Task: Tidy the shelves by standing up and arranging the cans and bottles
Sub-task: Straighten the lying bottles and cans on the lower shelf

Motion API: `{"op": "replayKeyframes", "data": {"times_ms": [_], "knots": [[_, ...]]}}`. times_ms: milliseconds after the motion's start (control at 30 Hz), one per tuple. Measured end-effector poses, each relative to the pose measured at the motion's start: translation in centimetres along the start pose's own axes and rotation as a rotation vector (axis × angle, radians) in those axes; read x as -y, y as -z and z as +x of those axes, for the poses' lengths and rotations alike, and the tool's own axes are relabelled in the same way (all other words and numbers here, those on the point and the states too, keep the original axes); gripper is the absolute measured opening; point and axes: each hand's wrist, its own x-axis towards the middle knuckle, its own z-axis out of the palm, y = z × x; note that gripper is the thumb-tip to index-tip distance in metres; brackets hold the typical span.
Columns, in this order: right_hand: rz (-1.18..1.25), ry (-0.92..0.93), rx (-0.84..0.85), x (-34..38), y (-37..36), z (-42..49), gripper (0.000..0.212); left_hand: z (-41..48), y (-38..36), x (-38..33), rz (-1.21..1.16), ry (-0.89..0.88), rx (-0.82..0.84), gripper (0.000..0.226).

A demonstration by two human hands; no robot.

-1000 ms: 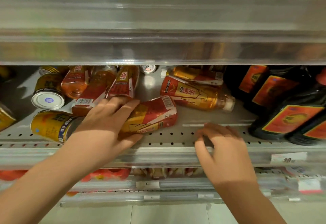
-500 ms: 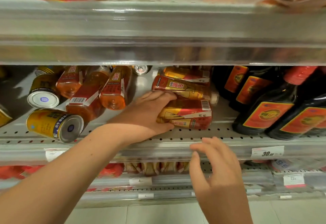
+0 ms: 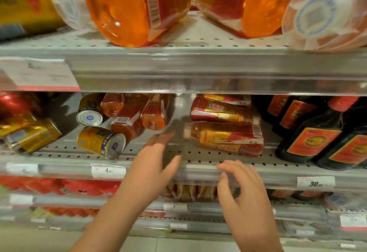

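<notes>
Down at the front edge of the middle shelf, the right hand hovers with its fingers loosely bent. It holds nothing. The left hand reaches a little further in, flat and open, and it is empty too.

Just past the left fingertips lies the front drink bottle. It is on its side near the front edge, with its cap pointing left. A second drink bottle lies right behind it. Over to the left, a gold can lies on its side, with small orange bottles tipped over behind it. Tall dark bottles stand at the right end. On the upper shelf, big orange bottles lie down too.

I think the step now is standing a fallen drink up. Next, a hand needs to wrap round the front drink bottle and tip it onto its base, without bumping the one behind.

Half a second ago the left hand gripped this bottle. Now it has let go and pulled back left. The right hand has hardly moved.
</notes>
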Motion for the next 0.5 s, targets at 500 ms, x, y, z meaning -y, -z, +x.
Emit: {"op": "replayKeyframes", "data": {"times_ms": [500], "knots": [[-0.053, 0.130, 0.200, 10.7, -9.3, 6.2, 0.045, -0.5, 14.5, 14.5, 0.107, -0.006, -0.079, 0.046]]}}
